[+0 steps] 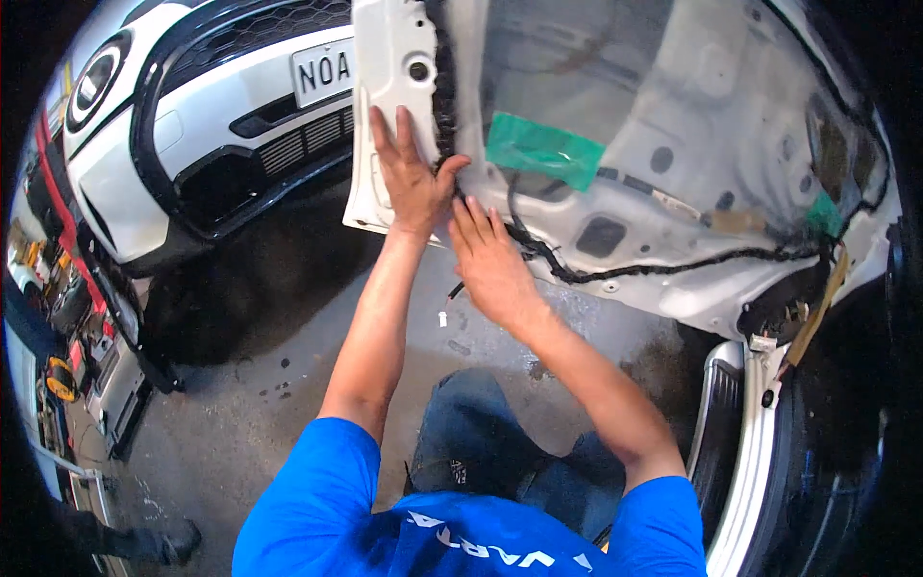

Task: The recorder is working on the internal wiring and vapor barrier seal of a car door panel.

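My left hand (409, 183) lies with fingers spread on the white edge of a car door (389, 67), beside a vertical black strip (444, 87). My right hand (490, 264) is just below and to its right, fingers extended against the lower end of that strip. Clear plastic sheeting (692, 96) covers much of the door's inner metal, with green tape (543, 151) on it. A black wiring harness (635, 269) runs along the door's bottom, and a small white connector (442, 319) shows below my hands.
A white car's front bumper (144, 212) fills the upper left. Car parts and tools (62, 317) crowd the far left. Someone else's shoe (178, 540) shows at lower left. The door sill (745, 433) is to my right. My legs (461, 423) are on the concrete floor (250, 442).
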Tool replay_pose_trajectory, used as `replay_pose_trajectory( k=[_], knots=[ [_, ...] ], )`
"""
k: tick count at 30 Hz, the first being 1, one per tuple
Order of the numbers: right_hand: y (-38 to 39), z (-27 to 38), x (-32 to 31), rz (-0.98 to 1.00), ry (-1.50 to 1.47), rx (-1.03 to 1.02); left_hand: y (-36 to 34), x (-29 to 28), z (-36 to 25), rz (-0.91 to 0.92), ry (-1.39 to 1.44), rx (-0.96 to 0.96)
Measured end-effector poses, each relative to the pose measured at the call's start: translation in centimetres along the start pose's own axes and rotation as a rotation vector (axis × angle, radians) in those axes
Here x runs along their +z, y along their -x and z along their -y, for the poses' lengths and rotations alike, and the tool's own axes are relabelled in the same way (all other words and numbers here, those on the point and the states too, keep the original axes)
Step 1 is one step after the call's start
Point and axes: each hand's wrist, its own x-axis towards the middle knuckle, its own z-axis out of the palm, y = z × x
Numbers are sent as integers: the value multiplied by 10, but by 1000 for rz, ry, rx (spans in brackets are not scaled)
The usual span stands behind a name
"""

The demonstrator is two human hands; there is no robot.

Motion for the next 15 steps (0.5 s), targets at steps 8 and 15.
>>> replay_pose_trajectory(
  k=[8,15],
  knots=[
    [165,62,-52,-44,-911,130,-14,-7,-31,-203,57,34],
    [200,26,-43,-186,-622,469,-30,27,-19,-37,-171,224]
  ],
)
